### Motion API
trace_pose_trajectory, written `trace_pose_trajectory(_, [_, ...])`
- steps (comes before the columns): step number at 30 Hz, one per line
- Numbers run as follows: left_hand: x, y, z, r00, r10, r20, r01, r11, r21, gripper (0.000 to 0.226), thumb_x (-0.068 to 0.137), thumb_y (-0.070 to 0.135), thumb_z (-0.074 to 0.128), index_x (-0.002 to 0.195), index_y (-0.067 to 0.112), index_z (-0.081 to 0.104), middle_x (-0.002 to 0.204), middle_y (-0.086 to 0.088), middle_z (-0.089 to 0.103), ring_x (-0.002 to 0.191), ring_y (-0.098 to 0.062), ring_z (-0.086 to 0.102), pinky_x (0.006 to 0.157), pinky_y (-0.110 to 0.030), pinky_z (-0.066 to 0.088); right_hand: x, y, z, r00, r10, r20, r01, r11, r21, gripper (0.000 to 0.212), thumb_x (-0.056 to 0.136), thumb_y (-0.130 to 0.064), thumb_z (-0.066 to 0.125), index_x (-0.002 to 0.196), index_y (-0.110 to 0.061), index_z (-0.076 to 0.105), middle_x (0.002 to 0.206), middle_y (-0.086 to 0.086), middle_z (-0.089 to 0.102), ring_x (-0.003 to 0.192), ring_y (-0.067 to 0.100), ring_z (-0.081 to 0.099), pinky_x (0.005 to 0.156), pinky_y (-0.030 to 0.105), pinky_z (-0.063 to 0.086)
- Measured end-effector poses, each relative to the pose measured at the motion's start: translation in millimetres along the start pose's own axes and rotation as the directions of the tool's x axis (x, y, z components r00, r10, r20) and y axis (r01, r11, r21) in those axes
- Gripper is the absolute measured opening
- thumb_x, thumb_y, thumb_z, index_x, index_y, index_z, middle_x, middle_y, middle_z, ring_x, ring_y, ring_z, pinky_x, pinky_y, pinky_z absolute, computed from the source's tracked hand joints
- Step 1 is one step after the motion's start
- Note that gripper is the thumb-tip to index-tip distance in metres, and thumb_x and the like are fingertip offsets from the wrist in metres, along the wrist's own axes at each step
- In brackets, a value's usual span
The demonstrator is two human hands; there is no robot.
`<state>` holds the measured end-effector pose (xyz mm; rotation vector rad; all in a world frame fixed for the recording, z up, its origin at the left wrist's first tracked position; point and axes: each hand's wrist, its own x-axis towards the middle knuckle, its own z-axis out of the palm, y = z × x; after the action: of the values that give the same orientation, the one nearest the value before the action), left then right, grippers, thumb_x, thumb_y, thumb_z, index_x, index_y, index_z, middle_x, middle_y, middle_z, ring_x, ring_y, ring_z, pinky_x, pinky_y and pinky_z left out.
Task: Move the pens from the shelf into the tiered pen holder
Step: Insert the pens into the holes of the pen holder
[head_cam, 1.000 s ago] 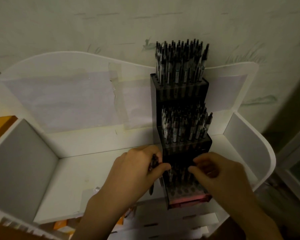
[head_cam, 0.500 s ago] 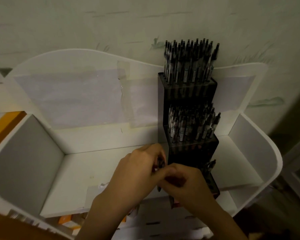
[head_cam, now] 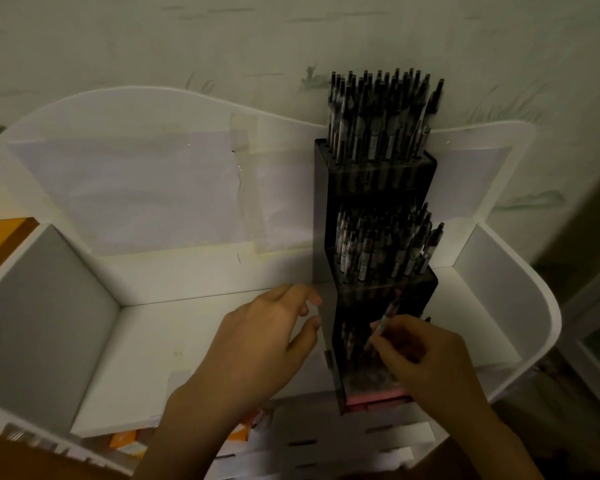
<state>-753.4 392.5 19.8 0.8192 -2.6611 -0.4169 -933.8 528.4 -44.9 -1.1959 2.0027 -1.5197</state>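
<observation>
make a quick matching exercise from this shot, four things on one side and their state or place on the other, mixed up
Things:
1. left hand
2. right hand
3. top tier of the black tiered pen holder
4. pink strip

States or places:
A. packed with upright dark pens
B. at the holder's bottom front edge
C. open, holding nothing
D. pinching one pen over the lowest tier

Pairs: 1-C, 2-D, 3-A, 4-B

Dim room, low light. Pale wall (head_cam: 222, 39) with faint green brush marks behind a white shelf unit (head_cam: 520, 306); taped paper sheets (head_cam: 125, 192) on its back panel.
</observation>
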Motion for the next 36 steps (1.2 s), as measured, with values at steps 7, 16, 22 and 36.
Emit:
trace_pose_trajectory(7, [-2, -7, 1, 1.0, -0.023, -0.001, 0.023, 1.0, 0.007, 0.029, 0.097, 0.04, 0.046, 0.125, 0.043, 0.044, 0.115, 0.022, 0.054, 0.099, -0.001, 0.057, 0.081, -0.026, 0.053, -11, 16, 14, 1.0, 0.018, -0.013, -0.019, 0.996, -0.091, 0.015, 0.082, -0.013, 0.075, 0.089, -0.027, 0.074, 0.079, -0.02, 0.072, 0.076, -0.002, 0.069, 0.073, 0.011, 0.054])
trace_pose_trajectory(16, [-6, -15, 2, 0.998, -0.068, 0.011, 0.068, 0.998, 0.01, 0.031, 0.097, 0.04, 0.045, 0.128, 0.042, 0.044, 0.12, 0.023, 0.053, 0.101, 0.001, 0.055, 0.083, -0.015, 0.046, -15, 26, 29, 0.998, 0.032, -0.062, -0.042, 0.987, -0.157, 0.011, 0.081, -0.018, 0.077, 0.091, -0.022, 0.075, 0.077, -0.017, 0.072, 0.075, -0.005, 0.067, 0.071, 0.009, 0.053])
trace_pose_trajectory(22, [-7, -18, 1, 0.997, -0.081, 0.017, 0.081, 0.997, 0.002, 0.032, 0.098, 0.041, 0.044, 0.13, 0.041, 0.044, 0.123, 0.022, 0.053, 0.104, 0.002, 0.053, 0.085, -0.013, 0.043, -17, 34, 42, 0.999, 0.008, -0.044, -0.018, 0.969, -0.246, 0.014, 0.082, -0.02, 0.076, 0.096, -0.021, 0.076, 0.083, -0.014, 0.072, 0.081, -0.004, 0.067, 0.074, 0.007, 0.051])
trace_pose_trajectory(36, [-11, -28, -2, 0.997, -0.067, 0.043, 0.066, 0.998, 0.014, 0.032, 0.098, 0.042, 0.043, 0.13, 0.041, 0.043, 0.124, 0.021, 0.053, 0.103, 0.002, 0.053, 0.085, -0.012, 0.042, -23, 43, 59, 0.991, 0.052, -0.122, -0.1, 0.897, -0.431, 0.014, 0.076, -0.02, 0.082, 0.086, -0.013, 0.075, 0.086, 0.0, 0.064, 0.079, 0.018, 0.062, 0.073, 0.024, 0.048])
